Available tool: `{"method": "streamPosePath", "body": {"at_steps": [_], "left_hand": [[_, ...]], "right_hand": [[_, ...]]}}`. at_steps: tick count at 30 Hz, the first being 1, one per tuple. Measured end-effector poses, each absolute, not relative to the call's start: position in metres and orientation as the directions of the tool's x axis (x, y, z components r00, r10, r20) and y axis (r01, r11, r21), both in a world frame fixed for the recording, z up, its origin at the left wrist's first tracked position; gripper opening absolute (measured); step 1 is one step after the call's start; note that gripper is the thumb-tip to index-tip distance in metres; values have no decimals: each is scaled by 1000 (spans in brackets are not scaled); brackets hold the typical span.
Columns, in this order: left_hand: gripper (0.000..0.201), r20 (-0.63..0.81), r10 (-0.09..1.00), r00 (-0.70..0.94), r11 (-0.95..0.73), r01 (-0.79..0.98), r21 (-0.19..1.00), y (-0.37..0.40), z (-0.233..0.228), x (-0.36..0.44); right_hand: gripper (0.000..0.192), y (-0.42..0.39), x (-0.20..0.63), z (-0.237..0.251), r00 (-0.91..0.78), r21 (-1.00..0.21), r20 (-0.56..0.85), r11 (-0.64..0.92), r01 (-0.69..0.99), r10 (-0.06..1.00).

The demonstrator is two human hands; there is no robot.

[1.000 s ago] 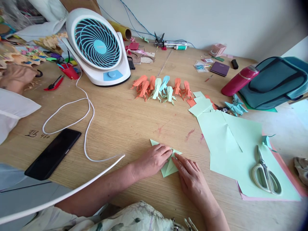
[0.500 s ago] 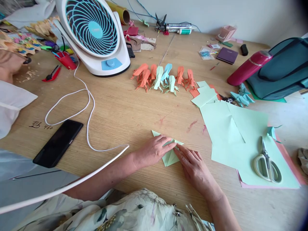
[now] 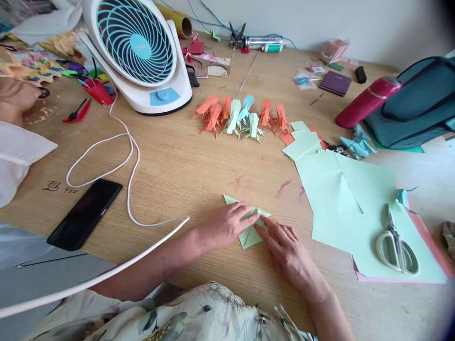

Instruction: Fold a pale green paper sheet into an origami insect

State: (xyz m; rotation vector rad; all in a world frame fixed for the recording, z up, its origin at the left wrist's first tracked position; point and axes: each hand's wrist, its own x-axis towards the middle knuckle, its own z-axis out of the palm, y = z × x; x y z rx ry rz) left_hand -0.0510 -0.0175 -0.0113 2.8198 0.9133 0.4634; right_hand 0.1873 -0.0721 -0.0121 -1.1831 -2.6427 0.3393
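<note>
Green folded paper [image 3: 249, 233], both hands, left hand [image 3: 223, 226], right hand [image 3: 286, 248], pressing it flat, "460" [image 3: 70, 190] on table [image 3: 185, 166]

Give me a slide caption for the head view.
Left hand and right hand press a folded pale green paper flat.

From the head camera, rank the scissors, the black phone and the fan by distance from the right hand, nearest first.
Measured from the right hand, which presses on the folded green paper:
1. Scissors, to its right, lying on the green sheets.
2. Black phone, far to the left, near the table's front edge.
3. Fan, at the back left.
</note>
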Motion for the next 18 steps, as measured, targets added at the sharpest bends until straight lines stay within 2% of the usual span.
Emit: {"method": "streamPosePath", "body": {"at_steps": [4,12,18], "left_hand": [[42,265,579,771,-815,541,207,-17,-13,-52],[39,307,579,756,-815,542,202,-18,-15,-52],[36,292,595,749,-803,550,227,-19,-15,-53]], "right_hand": [[57,-73,186,-14,-647,-271,161,664,697,745],[40,-77,180,-15,-651,-126,310,708,695,693],[40,-76,165,-4,-664,-123,423,765,633,617]]}}
